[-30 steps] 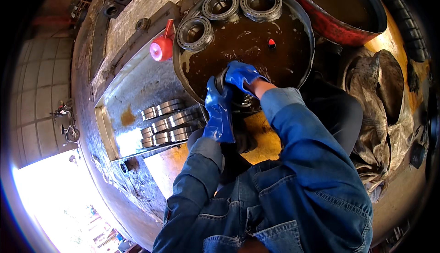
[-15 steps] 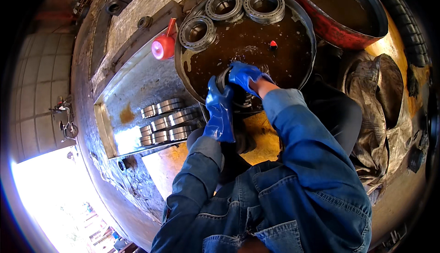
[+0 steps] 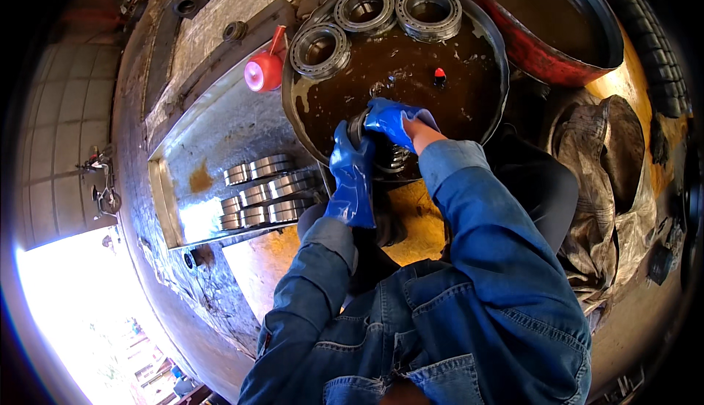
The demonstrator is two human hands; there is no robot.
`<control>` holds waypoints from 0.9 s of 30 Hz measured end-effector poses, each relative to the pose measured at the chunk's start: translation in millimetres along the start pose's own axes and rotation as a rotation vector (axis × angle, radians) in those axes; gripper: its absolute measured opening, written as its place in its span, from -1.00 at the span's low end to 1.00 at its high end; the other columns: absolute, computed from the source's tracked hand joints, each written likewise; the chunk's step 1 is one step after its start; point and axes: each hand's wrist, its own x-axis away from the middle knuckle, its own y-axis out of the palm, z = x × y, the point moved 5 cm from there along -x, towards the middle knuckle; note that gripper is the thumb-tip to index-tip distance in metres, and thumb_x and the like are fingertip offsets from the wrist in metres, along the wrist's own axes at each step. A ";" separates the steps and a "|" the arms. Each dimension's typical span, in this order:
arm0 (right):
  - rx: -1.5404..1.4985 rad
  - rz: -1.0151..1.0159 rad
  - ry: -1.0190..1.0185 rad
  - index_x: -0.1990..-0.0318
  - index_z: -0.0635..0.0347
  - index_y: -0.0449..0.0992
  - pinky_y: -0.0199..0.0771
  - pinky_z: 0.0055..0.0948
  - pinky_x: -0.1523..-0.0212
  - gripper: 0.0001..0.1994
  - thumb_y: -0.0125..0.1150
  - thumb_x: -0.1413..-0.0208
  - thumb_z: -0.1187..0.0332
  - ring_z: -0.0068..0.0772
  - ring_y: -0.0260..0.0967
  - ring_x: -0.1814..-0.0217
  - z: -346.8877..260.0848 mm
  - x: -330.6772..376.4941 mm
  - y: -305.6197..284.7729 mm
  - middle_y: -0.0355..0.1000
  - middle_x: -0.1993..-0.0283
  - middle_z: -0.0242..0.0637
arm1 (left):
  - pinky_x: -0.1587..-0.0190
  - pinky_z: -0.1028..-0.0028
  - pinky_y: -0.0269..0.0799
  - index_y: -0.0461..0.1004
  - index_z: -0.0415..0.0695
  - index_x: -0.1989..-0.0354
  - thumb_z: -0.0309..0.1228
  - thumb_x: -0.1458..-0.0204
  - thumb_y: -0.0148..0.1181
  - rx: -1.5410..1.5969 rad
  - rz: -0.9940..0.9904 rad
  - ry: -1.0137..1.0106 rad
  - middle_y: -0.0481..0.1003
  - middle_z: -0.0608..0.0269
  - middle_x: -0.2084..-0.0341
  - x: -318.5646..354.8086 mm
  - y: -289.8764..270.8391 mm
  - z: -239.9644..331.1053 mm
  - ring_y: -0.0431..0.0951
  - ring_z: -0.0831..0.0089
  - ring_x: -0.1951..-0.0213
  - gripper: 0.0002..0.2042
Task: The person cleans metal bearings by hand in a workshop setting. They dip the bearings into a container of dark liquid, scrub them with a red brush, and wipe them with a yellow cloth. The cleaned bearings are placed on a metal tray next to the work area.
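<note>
Both my hands wear blue rubber gloves at the near side of a round metal drum (image 3: 505, 82) holding dark brown liquid. A metal bearing ring (image 3: 357, 129) stands tilted between them, partly covered by the gloves. My left hand (image 3: 351, 172) is closed around its near left side. On its right side, my right hand (image 3: 390, 122) grips with bent fingers; the fingertips are hidden. Beside my right wrist, more metal ring edges (image 3: 400, 160) show at the drum's near wall. Large roller bearings sit along the far left: one bearing (image 3: 320, 51), a second bearing (image 3: 364, 9) and a third bearing (image 3: 429, 13).
Left of the drum, a metal tray (image 3: 172, 211) bears shiny stacked rings (image 3: 268, 192). A red pan (image 3: 262, 72) lies at its far corner. A small red-and-black object (image 3: 439, 75) is in the liquid. Rightward stand a red drum (image 3: 524, 57) and a crumpled brown sack (image 3: 587, 185).
The view has shifted slightly, so the drum and its bearings appear a little further right. The foam on the liquid has thinned. Both hands keep hold of the ring, nearly unmoved.
</note>
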 end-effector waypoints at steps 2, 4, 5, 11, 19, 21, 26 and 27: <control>-0.030 0.147 0.038 -0.05 0.25 0.56 0.48 -0.18 -0.20 -0.57 0.27 -0.14 0.13 0.09 0.53 -0.16 19.8 4.1 8.1 0.55 -0.10 0.11 | 0.02 0.16 0.61 0.26 -0.23 -0.38 -0.21 -0.10 0.28 0.085 0.032 0.059 0.63 -0.24 0.13 -0.2 3.3 4.0 0.69 -0.09 0.11 -0.32; -0.082 0.368 0.240 -0.28 0.16 0.38 0.44 -0.15 -0.30 -0.38 0.33 -0.14 0.05 0.13 0.49 -0.22 34.5 35.4 32.6 0.52 -0.16 0.08 | 0.01 0.16 0.60 0.26 -0.23 -0.38 -0.23 -0.08 0.28 0.107 -0.016 -0.042 0.63 -0.24 0.12 -2.1 5.1 0.0 0.68 -0.09 0.10 -0.32; -0.107 0.478 0.351 -0.39 0.12 0.29 0.42 -0.13 -0.35 -0.27 0.36 -0.14 0.01 0.15 0.48 -0.24 41.2 58.9 44.5 0.51 -0.20 0.07 | 0.00 0.16 0.60 0.26 -0.23 -0.38 -0.25 -0.08 0.28 0.119 -0.050 -0.096 0.63 -0.25 0.11 0.8 5.7 1.0 0.68 -0.09 0.10 -0.32; 0.124 0.040 0.374 -0.28 0.21 0.41 0.46 -0.11 -0.23 -0.34 0.34 -0.10 0.03 0.15 0.49 -0.20 -15.3 26.7 2.0 0.52 -0.16 0.16 | 0.03 0.12 0.60 0.24 -0.22 -0.38 -0.21 -0.08 0.28 0.016 -0.009 -0.084 0.64 -0.24 0.15 0.5 0.8 -5.6 0.69 -0.12 0.14 -0.30; 0.157 0.180 0.092 -0.39 0.28 0.27 0.48 -0.12 -0.26 -0.24 0.36 -0.07 0.11 0.18 0.43 -0.30 23.9 45.3 34.3 0.44 -0.26 0.20 | 0.08 0.13 0.61 0.24 -0.19 -0.39 -0.21 -0.08 0.27 0.031 0.007 -0.005 0.64 -0.23 0.19 2.0 0.9 -2.6 0.69 -0.12 0.19 -0.31; 0.036 0.231 0.381 -0.45 0.24 0.19 0.47 -0.08 -0.30 -0.18 0.36 -0.11 0.04 0.21 0.39 -0.35 15.7 74.1 34.9 0.40 -0.30 0.23 | 0.10 0.13 0.62 0.24 -0.19 -0.39 -0.23 -0.07 0.26 0.113 -0.053 -0.124 0.64 -0.22 0.20 4.5 -2.2 5.2 0.69 -0.11 0.22 -0.31; 0.120 0.059 0.384 -0.35 0.18 0.36 0.49 -0.07 -0.25 -0.33 0.28 -0.17 0.00 0.22 0.48 -0.25 -17.9 34.9 -6.0 0.47 -0.25 0.16 | 0.09 0.11 0.61 0.25 -0.18 -0.38 -0.23 -0.06 0.26 -0.008 0.054 0.024 0.64 -0.24 0.20 0.0 4.1 -3.1 0.69 -0.14 0.20 -0.32; 0.112 0.025 0.297 -0.34 0.19 0.36 0.51 -0.07 -0.20 -0.35 0.27 -0.18 0.04 0.20 0.50 -0.23 -3.7 16.7 -6.0 0.48 -0.22 0.17 | 0.08 0.11 0.61 0.26 -0.18 -0.38 -0.23 -0.06 0.26 -0.038 0.030 0.014 0.64 -0.24 0.19 -2.2 6.7 5.6 0.68 -0.14 0.19 -0.32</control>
